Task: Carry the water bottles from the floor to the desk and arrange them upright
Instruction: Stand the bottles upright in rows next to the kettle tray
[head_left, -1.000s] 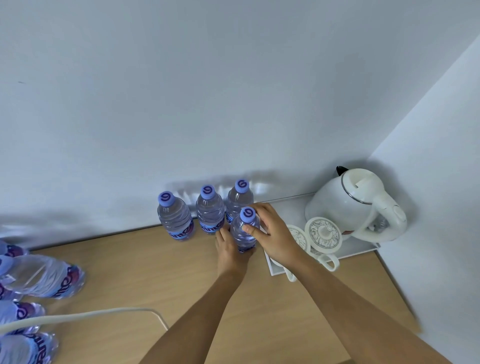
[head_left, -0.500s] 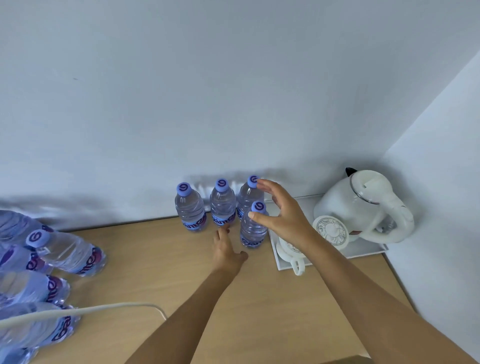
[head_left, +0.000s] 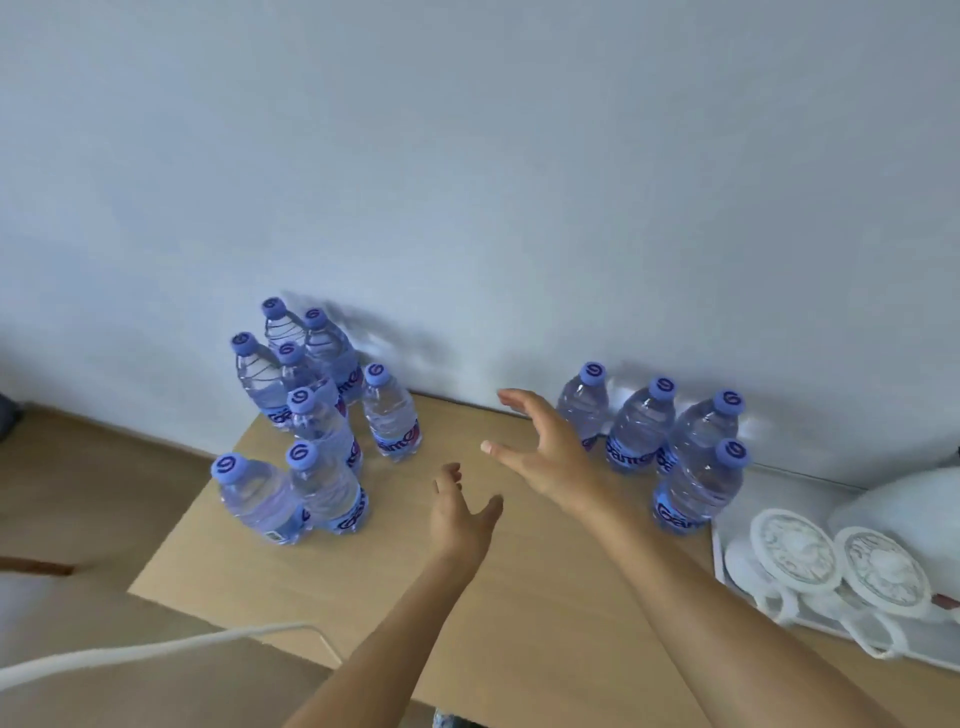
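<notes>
Several clear water bottles with purple caps stand upright on the wooden desk (head_left: 519, 597). One cluster of bottles (head_left: 322, 441) fills the desk's left end near the wall. A second group of bottles (head_left: 691, 483) stands at the right, by the wall and the tray. My left hand (head_left: 462, 514) hovers over the desk's middle with relaxed fingers, holding nothing. My right hand (head_left: 545, 447) is spread above the desk, just left of the right group, also empty.
A white tray (head_left: 727, 566) at the desk's right end carries two upturned white cups (head_left: 841, 566) and a white kettle (head_left: 904, 514), partly cut off. A white cable (head_left: 156, 649) runs across the lower left. The pale wall backs the desk; wooden floor lies at left.
My right hand let go of the front bottle in the right group and both hands drew back to the left. The view swung left, showing the left cluster standing on the desk.
</notes>
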